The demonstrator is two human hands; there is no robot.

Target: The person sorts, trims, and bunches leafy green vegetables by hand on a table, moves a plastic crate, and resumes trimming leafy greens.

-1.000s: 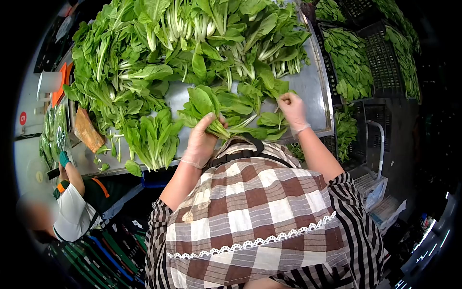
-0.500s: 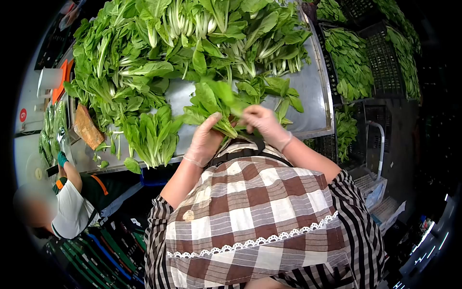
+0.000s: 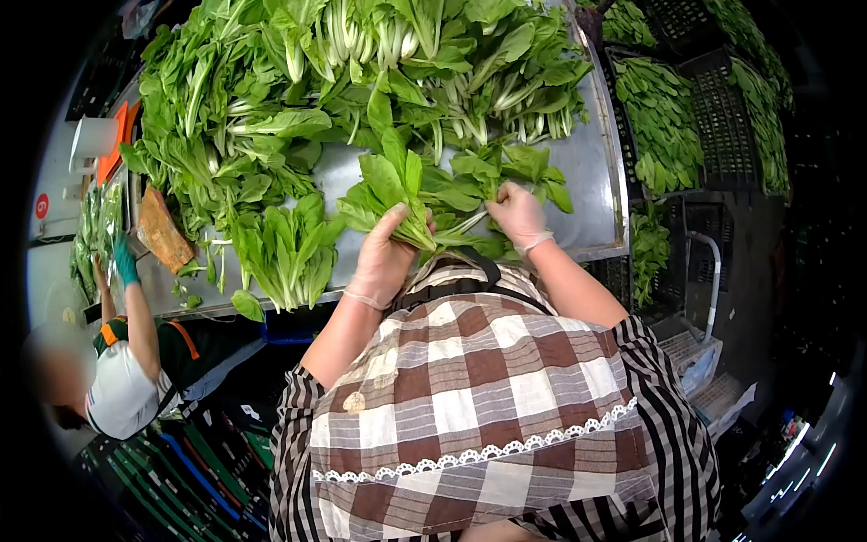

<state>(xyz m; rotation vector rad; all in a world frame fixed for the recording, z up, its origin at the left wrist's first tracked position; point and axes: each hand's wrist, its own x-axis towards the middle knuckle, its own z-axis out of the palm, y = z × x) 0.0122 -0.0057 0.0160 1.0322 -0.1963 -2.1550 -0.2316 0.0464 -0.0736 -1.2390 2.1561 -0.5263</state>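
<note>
My left hand [image 3: 383,257], in a thin clear glove, is closed round the stems of a small bunch of leafy greens [image 3: 388,185], leaves pointing away from me. To its right, my gloved right hand [image 3: 519,217] pinches at a leafy green stalk [image 3: 471,221] among loose greens on the metal table [image 3: 343,172]; its fingertips are partly hidden. A gathered bunch of greens [image 3: 287,253] lies to the left of my left hand. Beyond both hands spreads a large heap of greens [image 3: 361,63] with pale stems.
Black crates of greens [image 3: 664,126] stand off the table's right side. A brown block [image 3: 164,233], an orange item [image 3: 117,144] and a white container [image 3: 93,140] are at left. A co-worker in a green glove [image 3: 125,260] handles bagged greens [image 3: 90,235].
My right hand has moved right and outward, from beside the held bunch to the loose greens. My left hand keeps its bunch. The co-worker's arms have reached further forward.
</note>
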